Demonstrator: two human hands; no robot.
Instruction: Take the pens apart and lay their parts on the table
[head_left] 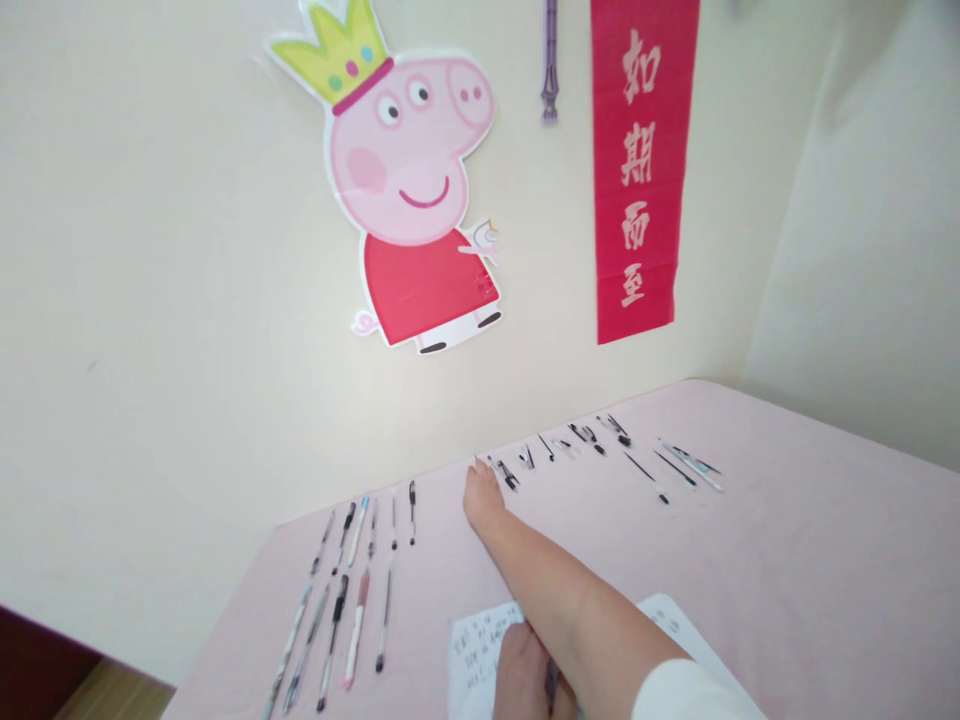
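Note:
My right hand [482,497] stretches far across the pink table [787,580], its fingers bunched together and tips down beside a row of small dark pen parts [570,445]. Whether it holds anything is hidden. My left hand [521,668] rests curled on a white sheet of paper [472,650] with handwriting at the near edge. A thin dark pen [551,684] seems to sit in its fingers. Several whole pens [352,590] lie in two neat rows at the left of the table.
More pen barrels and refills [679,468] lie at the far right of the row of parts. The table stands against a cream wall with a cartoon pig sticker [412,190] and a red banner [641,170]. The floor drops away at the lower left.

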